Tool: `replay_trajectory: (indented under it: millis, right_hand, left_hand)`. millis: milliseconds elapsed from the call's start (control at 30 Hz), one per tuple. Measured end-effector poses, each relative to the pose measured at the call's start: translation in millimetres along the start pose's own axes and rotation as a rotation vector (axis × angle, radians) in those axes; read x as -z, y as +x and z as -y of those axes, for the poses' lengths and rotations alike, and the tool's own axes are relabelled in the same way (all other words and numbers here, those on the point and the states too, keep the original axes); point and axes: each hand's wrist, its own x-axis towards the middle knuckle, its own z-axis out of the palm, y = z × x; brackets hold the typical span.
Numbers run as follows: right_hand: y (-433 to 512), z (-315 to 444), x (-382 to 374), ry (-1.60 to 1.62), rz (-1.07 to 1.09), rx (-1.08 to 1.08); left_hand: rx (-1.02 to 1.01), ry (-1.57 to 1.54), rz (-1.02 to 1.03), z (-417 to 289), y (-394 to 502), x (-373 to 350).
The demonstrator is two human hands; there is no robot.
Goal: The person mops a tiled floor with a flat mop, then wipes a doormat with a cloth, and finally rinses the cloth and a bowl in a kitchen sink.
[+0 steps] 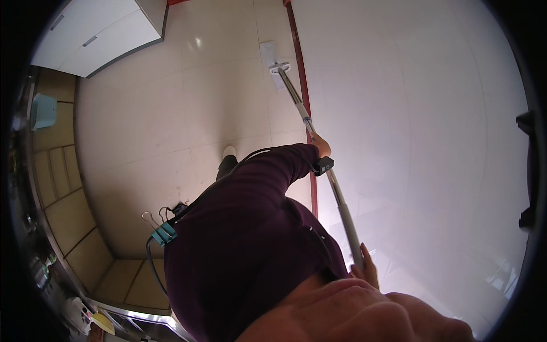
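A flat mop with a pale rectangular head (269, 51) lies against the tiled floor, close to the wall's foot. Its metal pole (336, 186) slants down towards my body and ends in a grey grip sleeve (350, 228). Partway along the pole, my left hand (322, 145) is wrapped around it, reaching across from a dark purple sleeve. My right hand (369, 268) holds the upper end of the grip, partly hidden by my chin. A small black device (324, 166) sits at my left wrist, with a black cable running along the arm.
A white wall (419, 128) with a dark red baseboard (301, 70) runs along the right. White drawers (115, 40) stand at the upper left. Brown cabinets (70, 220) line the left, with a light blue container (44, 111) by them. A teal binder clip (164, 233) holds the cable.
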Motion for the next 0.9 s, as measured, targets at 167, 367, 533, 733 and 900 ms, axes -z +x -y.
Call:
replay_trajectory:
  millis: [167, 367, 533, 733, 900]
  right_hand:
    - [73.5, -66.3, -119.3, -0.201, 0.068, 0.093]
    - [97.9, -113.6, -166.2, -0.058, 0.085, 0.008]
    - [62.2, -126.0, -135.9, -0.247, 0.124, -0.007]
    - [-8.5, -247.6, -66.3, -0.484, 0.117, -0.013]
    - [-133.3, -414.7, 30.8, -0.637, 0.097, 0.075]
  left_hand:
    - [-0.105, 0.012, -0.048, 46.5, -10.6, -90.5]
    - [0.44, -1.072, -0.336, 44.5, -25.4, -116.9]
    - [0.412, -1.348, -0.478, 2.8, -45.2, -126.4]
    - [0.41, -1.471, -0.472, -137.2, -70.5, -180.9]
    - [0.398, -1.515, -0.507, -337.1, -111.8, -221.2]
